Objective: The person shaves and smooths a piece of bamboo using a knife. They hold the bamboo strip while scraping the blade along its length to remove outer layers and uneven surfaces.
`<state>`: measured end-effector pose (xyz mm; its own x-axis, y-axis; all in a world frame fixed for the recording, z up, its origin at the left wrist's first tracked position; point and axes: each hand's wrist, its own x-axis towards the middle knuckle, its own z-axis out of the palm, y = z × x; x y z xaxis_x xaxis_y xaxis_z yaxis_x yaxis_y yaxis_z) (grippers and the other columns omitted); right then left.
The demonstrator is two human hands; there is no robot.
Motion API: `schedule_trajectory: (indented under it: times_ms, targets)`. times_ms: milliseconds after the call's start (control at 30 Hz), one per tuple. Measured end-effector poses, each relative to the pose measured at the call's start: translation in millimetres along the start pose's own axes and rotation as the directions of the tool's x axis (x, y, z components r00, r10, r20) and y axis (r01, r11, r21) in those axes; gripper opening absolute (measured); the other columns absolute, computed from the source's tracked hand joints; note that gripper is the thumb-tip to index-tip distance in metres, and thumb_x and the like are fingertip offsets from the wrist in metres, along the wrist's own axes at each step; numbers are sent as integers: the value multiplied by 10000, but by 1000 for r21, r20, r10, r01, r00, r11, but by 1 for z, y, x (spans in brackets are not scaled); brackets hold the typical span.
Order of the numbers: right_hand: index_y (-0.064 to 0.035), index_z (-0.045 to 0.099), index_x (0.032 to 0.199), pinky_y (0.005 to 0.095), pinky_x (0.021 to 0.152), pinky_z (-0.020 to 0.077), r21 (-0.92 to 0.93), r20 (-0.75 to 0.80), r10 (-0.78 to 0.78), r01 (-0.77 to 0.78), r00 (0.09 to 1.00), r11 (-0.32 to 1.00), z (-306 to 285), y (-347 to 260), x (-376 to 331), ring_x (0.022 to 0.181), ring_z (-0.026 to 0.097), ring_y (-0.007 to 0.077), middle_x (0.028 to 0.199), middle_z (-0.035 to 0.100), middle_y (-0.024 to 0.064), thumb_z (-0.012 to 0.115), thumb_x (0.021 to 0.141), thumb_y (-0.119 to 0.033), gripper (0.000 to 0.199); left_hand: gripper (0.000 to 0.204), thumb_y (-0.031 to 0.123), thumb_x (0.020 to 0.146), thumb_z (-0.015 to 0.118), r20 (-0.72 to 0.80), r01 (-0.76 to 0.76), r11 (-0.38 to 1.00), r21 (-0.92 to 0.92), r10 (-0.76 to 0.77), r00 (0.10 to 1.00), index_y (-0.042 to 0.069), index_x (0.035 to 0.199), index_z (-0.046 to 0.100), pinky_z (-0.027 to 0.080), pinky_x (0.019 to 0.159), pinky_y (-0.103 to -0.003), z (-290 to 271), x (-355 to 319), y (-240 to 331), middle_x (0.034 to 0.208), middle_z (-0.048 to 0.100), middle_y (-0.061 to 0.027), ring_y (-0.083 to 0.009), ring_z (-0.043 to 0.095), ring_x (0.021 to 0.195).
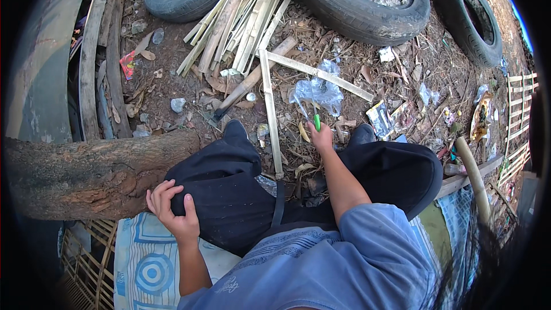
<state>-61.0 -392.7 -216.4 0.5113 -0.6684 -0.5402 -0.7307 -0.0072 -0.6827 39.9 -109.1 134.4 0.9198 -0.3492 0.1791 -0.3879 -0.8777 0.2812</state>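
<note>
My right hand [322, 136] reaches down between my knees and is closed around a small tool with a green handle [317, 121], close to a crumpled clear plastic bag [317, 93] on the ground. A split bamboo strip [271, 116] lies just left of that hand, running toward my feet. My left hand [171, 209] rests on my left thigh, fingers curled over the dark trouser cloth, holding nothing. I sit on a patterned blue and white cushion [146, 258].
A thick rough log [92, 175] lies at the left by my knee. A pile of split bamboo [244, 17] and three old tyres [367, 6] lie ahead. Litter and dry leaves cover the dirt; a bamboo lattice [519, 109] stands at the right.
</note>
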Motion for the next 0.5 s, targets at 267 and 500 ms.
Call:
schedule_trajectory:
  times_ms: [267, 500]
  targets:
    - [2, 657, 782, 417, 592, 455, -51, -13, -24, 23, 1000, 998, 7, 10, 4, 569, 590, 275, 623, 614, 165, 655, 856, -427, 435, 146, 158, 780, 627, 10, 10, 1000, -9, -10, 1000, 69, 892, 597, 206, 1107, -500, 1, 3, 1, 1053, 626, -86, -275, 557, 1080]
    - [-3, 668, 826, 395, 618, 466, 3, -41, -40, 40, 998, 999, 31, 17, 6, 605, 602, 269, 664, 633, 154, 670, 850, -389, 386, 142, 158, 771, 620, 24, 9, 1000, -25, -9, 1000, 69, 878, 595, 200, 1105, -514, 5, 11, 3, 1041, 624, -92, -281, 558, 1059]
